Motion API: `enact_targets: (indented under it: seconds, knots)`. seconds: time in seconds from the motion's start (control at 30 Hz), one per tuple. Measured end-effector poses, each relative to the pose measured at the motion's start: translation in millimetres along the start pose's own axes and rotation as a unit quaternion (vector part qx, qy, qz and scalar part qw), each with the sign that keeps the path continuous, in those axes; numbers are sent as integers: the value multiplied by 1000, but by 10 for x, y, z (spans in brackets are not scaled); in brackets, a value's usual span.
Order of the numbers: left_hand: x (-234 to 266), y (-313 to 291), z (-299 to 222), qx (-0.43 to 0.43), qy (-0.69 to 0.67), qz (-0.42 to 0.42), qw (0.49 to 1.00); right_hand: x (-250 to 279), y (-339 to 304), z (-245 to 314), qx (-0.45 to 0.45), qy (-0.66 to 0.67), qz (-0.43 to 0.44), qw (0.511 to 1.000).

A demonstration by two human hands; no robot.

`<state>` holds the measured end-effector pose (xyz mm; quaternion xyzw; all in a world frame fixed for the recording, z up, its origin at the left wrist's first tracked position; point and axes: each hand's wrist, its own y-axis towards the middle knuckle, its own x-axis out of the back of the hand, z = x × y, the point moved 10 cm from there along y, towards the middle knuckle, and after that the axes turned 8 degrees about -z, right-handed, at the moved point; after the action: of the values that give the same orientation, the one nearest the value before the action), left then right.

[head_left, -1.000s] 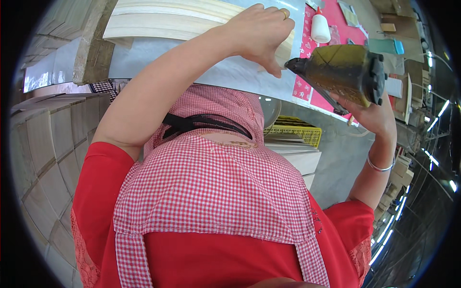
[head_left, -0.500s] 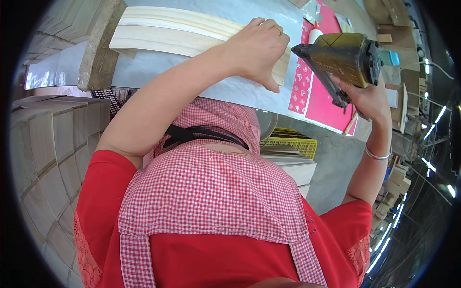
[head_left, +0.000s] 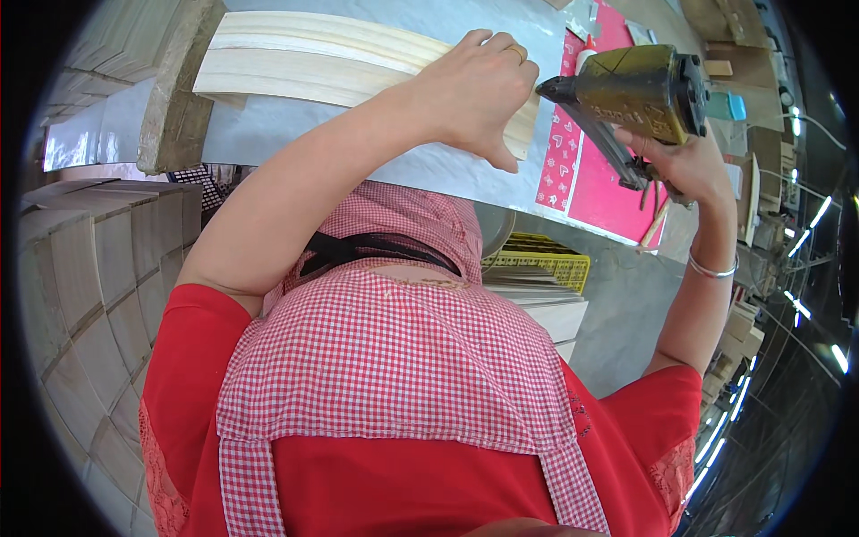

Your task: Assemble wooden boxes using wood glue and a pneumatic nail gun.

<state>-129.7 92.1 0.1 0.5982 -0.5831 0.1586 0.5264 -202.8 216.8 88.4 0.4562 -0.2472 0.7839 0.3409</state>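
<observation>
My left hand (head_left: pixel 483 98) is clamped over the right end of a long piece made of pale wooden boards (head_left: pixel 304 58), thumb toward me and fingers over the far edge. The wood lies across the worktable (head_left: pixel 286 125), its near side raised a little off the surface. In my right hand (head_left: pixel 693 170) is a nail gun (head_left: pixel 626 94) with a worn brass-coloured head. Its dark nose points left, close to the wood's right end by my left fingers; whether they touch I cannot tell. My right fingers are partly hidden behind the tool.
A pink patterned sheet (head_left: pixel 604 192) covers the table's right part, with a red-tipped white bottle (head_left: pixel 586 54) behind the tool. A wooden block (head_left: pixel 183 107) stands at the left. Below are a yellow crate (head_left: pixel 564 268) and stacked boards (head_left: pixel 98 242).
My right hand has brought the nail gun slightly leftward and away from me, its nose nearer the wood's end. The left hand keeps its grip, and the wood has shifted slightly left.
</observation>
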Motion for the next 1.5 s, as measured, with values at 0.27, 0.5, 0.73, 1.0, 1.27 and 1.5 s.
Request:
enact_targets:
  seconds: [0.27,0.5,0.73,1.0,1.27,1.5]
  knots:
    - [-23,3,-33,-10,6,28,1000,31,-163,-274,-53,78,-48,994]
    - [537,-229,-25,-33,110,-114,987,64,-1176,-1636,-243,-3,-163,956]
    - [955,-584,465,57,124,-30,990,-466,-1590,-2329,-226,-236,-277,904]
    - [829,-501,380,102,77,28,991,-399,-1351,-2295,-264,-299,-338,853]
    - [111,-1119,215,15,52,-77,996,-727,91,-1771,-81,0,-458,886]
    - [-152,-1139,255,68,99,56,991,-904,428,-1920,-255,16,-411,875]
